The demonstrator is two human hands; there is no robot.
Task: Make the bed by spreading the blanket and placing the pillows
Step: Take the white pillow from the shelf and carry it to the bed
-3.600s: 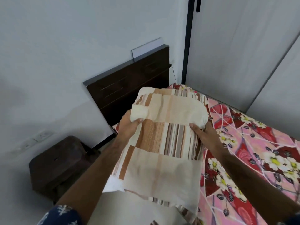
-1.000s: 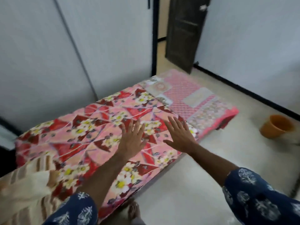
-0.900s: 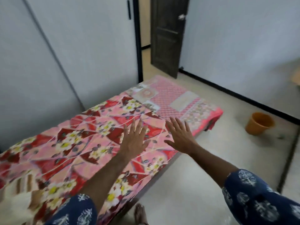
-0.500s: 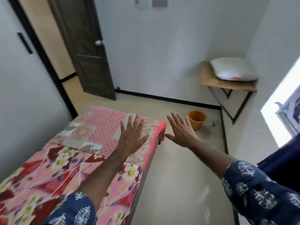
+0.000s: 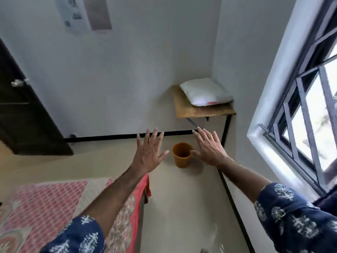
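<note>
White pillow [image 5: 206, 92] lies flat on the wooden corner table [image 5: 198, 111], upper right of centre, red mark on its near edge. Bed cover [image 5: 45, 203], pink-red patchwork print, lies spread flat over the bed's end at lower left, its red edge hanging over the corner near frame centre.

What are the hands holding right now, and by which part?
Nothing. The left hand and right hand are both empty, fingers spread, out in the air; the pillow lies untouched on the table.
</note>
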